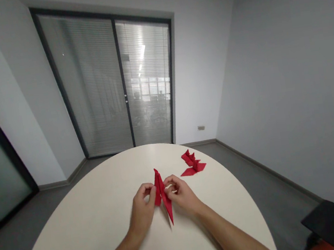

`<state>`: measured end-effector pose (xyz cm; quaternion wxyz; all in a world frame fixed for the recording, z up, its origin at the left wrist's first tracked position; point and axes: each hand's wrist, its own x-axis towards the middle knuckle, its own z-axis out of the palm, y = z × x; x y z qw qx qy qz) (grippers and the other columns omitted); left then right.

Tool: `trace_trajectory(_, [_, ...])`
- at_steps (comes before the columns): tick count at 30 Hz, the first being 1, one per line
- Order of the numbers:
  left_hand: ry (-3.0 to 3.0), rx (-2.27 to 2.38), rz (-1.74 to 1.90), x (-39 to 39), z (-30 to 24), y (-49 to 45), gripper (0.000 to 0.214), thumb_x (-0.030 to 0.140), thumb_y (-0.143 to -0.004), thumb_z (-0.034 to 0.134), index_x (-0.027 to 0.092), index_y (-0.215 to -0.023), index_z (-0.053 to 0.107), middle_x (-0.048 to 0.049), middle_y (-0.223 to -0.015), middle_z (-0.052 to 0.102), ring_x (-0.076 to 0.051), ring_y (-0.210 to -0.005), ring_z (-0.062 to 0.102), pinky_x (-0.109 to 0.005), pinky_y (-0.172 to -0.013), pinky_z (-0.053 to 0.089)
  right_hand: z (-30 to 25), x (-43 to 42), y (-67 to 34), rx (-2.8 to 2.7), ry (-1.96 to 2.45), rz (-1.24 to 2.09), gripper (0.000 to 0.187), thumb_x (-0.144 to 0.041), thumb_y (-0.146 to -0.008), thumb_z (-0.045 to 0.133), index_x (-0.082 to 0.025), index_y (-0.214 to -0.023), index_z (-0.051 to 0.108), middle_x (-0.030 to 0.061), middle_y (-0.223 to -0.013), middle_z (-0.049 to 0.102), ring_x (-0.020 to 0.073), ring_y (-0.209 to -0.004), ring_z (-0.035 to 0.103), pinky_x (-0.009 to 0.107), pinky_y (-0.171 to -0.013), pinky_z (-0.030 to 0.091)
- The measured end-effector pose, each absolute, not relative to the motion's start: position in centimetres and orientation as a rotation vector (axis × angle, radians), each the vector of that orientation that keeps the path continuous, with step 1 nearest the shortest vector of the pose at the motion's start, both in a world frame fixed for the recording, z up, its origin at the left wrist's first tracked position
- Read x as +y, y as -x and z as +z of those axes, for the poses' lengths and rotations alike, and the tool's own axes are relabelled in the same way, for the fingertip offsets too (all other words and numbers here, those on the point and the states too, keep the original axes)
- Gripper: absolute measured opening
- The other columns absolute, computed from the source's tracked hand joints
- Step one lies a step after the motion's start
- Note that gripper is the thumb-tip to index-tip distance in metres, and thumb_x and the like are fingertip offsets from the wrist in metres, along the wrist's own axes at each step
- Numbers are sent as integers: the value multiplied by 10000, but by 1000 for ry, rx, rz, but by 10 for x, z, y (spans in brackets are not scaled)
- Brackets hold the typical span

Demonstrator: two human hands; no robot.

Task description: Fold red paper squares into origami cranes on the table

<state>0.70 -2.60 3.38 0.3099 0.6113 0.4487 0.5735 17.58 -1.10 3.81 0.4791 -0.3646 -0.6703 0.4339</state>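
Between my two hands is a red folded paper piece [165, 199], held up over the table with one long point facing down toward me and narrower tips pointing away. My left hand [144, 204] pinches its left flap between thumb and fingers. On the other side, my right hand [178, 193] grips the right flap with thumb and curled fingers. The fingertips hide parts of both flaps. Farther off to the right, several red folded paper shapes [194, 168] lie close together on the tabletop, apart from my hands.
A round cream table [101, 233] fills the lower view. Behind it stands a dark-framed glass partition [124, 85] with blinds. A black chair part [329, 220] with some orange is at the lower right. Grey wall [291, 82] rises on the right.
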Motion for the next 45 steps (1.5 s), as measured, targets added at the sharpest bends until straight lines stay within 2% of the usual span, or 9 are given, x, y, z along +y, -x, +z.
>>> trace_trajectory(4, [-1752,1216,1487,-29,33,-7,215,372,-927,513,191,-896,626,-62,-891,685,-210,-812,641,-319,-759,510,38,-13,-173,-1663,818,1039,176,-303,-853,675,-207,-944,557,-13,-779,608,139,-687,566,267,-647,423])
trace_trajectory(9, [-1974,1172,1374,-38,35,-11,183,330,-950,460,217,-890,591,-41,-862,652,-208,-815,625,-313,-773,476,48,-15,-173,-1534,721,1025,364,-382,-837,730,-245,-1084,501,-5,-859,646,156,-767,596,290,-717,447])
trace_trajectory(13, [-1957,1144,1300,-43,38,-16,203,342,-963,437,222,-893,585,-24,-804,634,-186,-717,611,-287,-704,466,58,-14,-176,-1373,736,1042,463,-412,-805,765,-251,-1158,511,-11,-788,686,155,-679,598,286,-645,448])
trace_trajectory(19, [-1832,1059,1198,-46,33,-19,166,364,-934,517,216,-992,562,-39,-896,676,-179,-731,643,-269,-667,496,64,-11,-181,-1318,878,1002,418,-500,-750,787,-192,-986,632,13,-699,707,143,-578,571,263,-535,432])
trace_trajectory(23, [-1785,1045,1123,-47,34,-20,209,413,-944,505,210,-939,552,-20,-827,647,-154,-633,597,-250,-592,469,65,-8,-183,-1249,879,921,387,-519,-717,804,-186,-816,633,8,-636,673,133,-548,541,264,-516,436])
trace_trajectory(31, [-1794,1065,1154,-48,35,-20,243,422,-937,515,203,-977,612,-71,-963,690,-197,-770,654,-272,-666,493,66,-7,-187,-1152,824,815,379,-529,-733,791,-201,-843,635,48,-779,699,195,-719,636,326,-641,523])
trace_trajectory(35, [-1784,1105,1278,-45,32,-18,260,416,-967,478,198,-996,616,-78,-979,691,-205,-804,645,-306,-741,502,61,-6,-183,-1254,764,893,381,-490,-767,779,-221,-985,620,45,-883,710,218,-849,672,348,-769,533])
trace_trajectory(41, [-1812,1073,1336,-41,32,-14,251,393,-959,509,195,-1049,635,-91,-1061,689,-224,-925,646,-325,-819,505,57,-7,-178,-1369,788,974,339,-510,-796,741,-186,-832,648,25,-751,687,194,-710,644,317,-671,506])
trace_trajectory(45, [-1818,1040,1286,-43,34,-14,265,396,-968,494,191,-1049,642,-99,-1080,690,-223,-928,647,-326,-816,507,63,-6,-184,-1278,803,916,356,-526,-781,749,-187,-829,653,18,-704,679,178,-643,612,300,-607,478])
